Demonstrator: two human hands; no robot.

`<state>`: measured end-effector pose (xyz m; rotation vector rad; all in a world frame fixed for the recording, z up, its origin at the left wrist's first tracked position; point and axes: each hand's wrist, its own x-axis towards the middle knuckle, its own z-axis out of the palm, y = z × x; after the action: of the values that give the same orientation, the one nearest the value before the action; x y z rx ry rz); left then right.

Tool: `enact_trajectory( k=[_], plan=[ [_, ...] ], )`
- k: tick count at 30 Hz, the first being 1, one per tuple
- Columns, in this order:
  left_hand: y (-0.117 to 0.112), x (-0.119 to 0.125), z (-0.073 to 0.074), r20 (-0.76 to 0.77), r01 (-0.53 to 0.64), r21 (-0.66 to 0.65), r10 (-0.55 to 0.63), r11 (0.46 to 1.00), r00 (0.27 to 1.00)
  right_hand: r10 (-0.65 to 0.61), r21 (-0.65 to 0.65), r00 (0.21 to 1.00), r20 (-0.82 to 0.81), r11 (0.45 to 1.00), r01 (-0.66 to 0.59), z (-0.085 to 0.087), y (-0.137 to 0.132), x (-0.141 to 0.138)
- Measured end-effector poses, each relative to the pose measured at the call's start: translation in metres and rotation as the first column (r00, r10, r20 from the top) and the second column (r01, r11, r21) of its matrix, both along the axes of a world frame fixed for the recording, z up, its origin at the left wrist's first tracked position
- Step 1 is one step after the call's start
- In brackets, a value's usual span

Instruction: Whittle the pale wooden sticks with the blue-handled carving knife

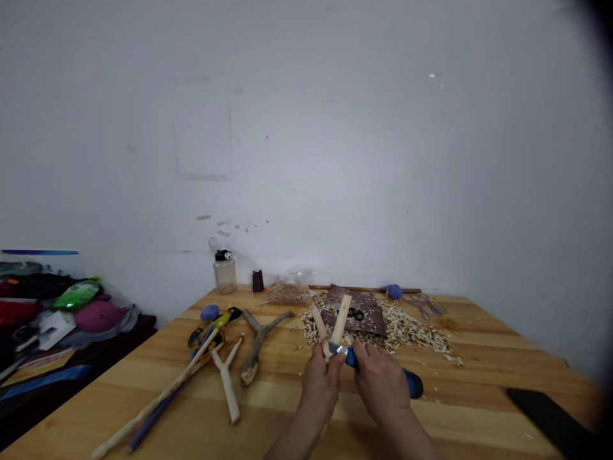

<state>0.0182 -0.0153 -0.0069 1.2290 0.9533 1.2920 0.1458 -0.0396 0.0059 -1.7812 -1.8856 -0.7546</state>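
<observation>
My left hand (320,385) is closed around the stem of a pale, peeled Y-shaped forked stick (335,326), whose two prongs point up and away from me. My right hand (382,381) grips a knife with a blue and black handle (412,383). Its short blade (339,349) rests against the stick just below the fork, right by my left thumb. Both hands are over the near middle of the wooden table (479,358).
Wood shavings (412,332) and a brown sheet (364,313) with small scissors lie behind the hands. To the left lie a peeled fork (228,377), a bark-covered fork (258,342), long sticks (158,399) and hand tools. A bottle (225,271) stands by the wall. A black object (550,418) lies at right.
</observation>
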Motion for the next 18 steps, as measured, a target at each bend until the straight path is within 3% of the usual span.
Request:
enact_trajectory(
  k=[8, 18],
  plan=[
    [-0.0012, -0.0039, 0.0075, -0.009, -0.016, 0.117, 0.018, 0.993, 1.000, 0.063, -0.018, 0.998, -0.023, 0.998, -0.063, -0.0004, 0.0017, 0.0056],
    [-0.0018, -0.0037, 0.0027, -0.003, 0.018, 0.115, -0.018, 0.993, 1.000, 0.076, 0.018, 0.997, -0.028, 0.997, -0.075, -0.0003, 0.0011, 0.0063]
  ],
)
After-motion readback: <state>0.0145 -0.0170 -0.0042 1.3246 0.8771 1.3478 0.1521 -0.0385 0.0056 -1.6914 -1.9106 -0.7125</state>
